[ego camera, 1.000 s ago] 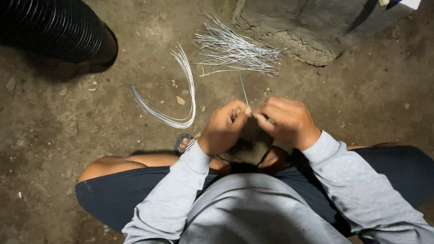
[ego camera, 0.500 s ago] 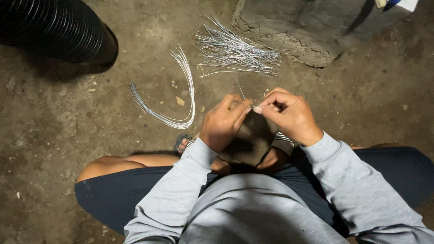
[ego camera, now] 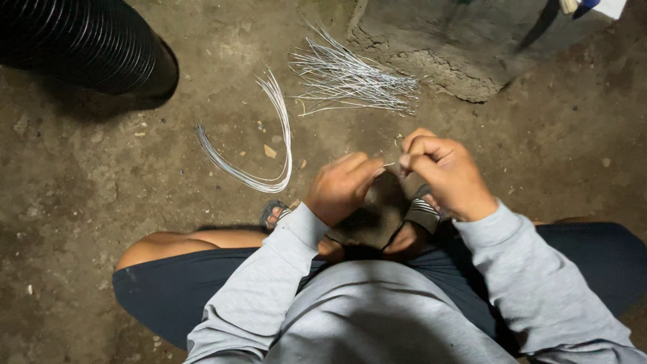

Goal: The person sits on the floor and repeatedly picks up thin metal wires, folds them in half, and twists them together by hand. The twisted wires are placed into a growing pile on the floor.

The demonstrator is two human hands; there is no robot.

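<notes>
A thin wire piece (ego camera: 389, 164) spans the gap between both hands, above the sandalled feet. Left hand (ego camera: 340, 187) and right hand (ego camera: 441, 174) each pinch it, fingers closed. Beyond: bent wire bundle (ego camera: 259, 145), loose wire pile (ego camera: 354, 77), dirt floor (ego camera: 101, 168).

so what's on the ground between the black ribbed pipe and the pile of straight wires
In the head view, a curved bundle of wires lies on the dirt floor between the black ribbed pipe and the pile of straight wires.

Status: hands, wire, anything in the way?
Left hand and right hand pinch a short thin wire between them. Curved wire bundle lies apart on dirt floor. Nothing obstructing.
</notes>
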